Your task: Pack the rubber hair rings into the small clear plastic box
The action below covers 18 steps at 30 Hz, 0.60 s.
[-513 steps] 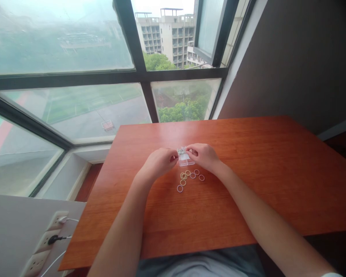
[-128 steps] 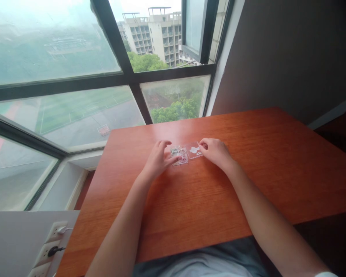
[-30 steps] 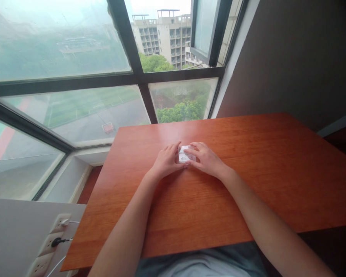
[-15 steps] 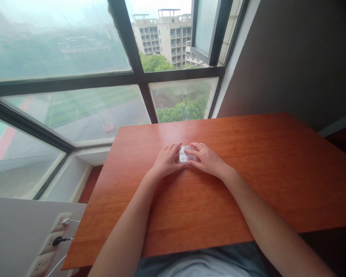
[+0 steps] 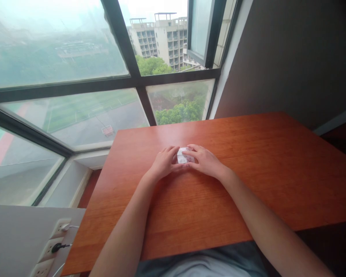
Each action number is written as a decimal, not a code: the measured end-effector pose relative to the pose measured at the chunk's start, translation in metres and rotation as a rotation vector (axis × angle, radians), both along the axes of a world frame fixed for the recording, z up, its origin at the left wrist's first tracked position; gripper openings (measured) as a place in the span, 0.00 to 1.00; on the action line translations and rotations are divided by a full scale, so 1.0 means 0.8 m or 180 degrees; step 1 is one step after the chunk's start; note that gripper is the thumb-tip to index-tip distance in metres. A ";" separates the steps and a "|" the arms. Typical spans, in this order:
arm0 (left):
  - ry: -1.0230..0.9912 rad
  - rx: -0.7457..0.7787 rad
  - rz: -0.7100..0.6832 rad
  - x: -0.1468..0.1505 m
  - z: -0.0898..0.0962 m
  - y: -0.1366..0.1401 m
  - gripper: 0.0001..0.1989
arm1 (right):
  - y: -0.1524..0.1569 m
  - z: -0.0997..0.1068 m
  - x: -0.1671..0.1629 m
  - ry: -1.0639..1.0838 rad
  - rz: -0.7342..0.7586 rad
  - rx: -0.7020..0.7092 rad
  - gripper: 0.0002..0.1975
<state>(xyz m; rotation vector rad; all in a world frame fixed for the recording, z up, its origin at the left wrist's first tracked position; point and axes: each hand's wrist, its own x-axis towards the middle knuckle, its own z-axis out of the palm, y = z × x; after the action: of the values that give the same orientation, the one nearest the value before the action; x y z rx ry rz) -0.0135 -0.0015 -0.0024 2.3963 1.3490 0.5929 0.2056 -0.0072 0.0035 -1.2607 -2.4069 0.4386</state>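
A small, whitish, roughly square object (image 5: pixel 182 156), shiny and with a faint printed pattern, is at the far middle of the wooden table. It looks like a little clear box or packet, but its exact kind is unclear. My left hand (image 5: pixel 164 161) curls around its left side, thumb along the near edge. From the right, my right hand (image 5: pixel 207 161) grips it, with a finger lying across its top and the thumb at the near edge. Both thumbs nearly meet in front. The fingers hide parts of the object's sides.
The reddish-brown table (image 5: pixel 265 165) spreads out on both sides of my arms. Beyond its far edge stand dark-framed windows (image 5: pixel 173 79), with one pane (image 5: pixel 201 29) swung outward. Wall sockets (image 5: pixel 50 248) with plugs and cables are at lower left, and a dark wall (image 5: pixel 294 57) rises at right.
The whole view has shifted slightly as my head moved. Both hands stay around the small whitish object, with hardly any change in their grip.
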 end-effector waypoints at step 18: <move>0.0315 0.0106 0.0016 0.007 0.011 -0.009 0.18 | -0.006 -0.019 -0.025 -0.0198 -0.0438 0.0359 0.28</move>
<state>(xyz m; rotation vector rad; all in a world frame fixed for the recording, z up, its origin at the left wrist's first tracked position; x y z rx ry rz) -0.0082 -0.0088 0.0064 2.4794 1.3958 0.5080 0.1857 -0.0117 -0.0113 -1.3971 -2.3403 0.2238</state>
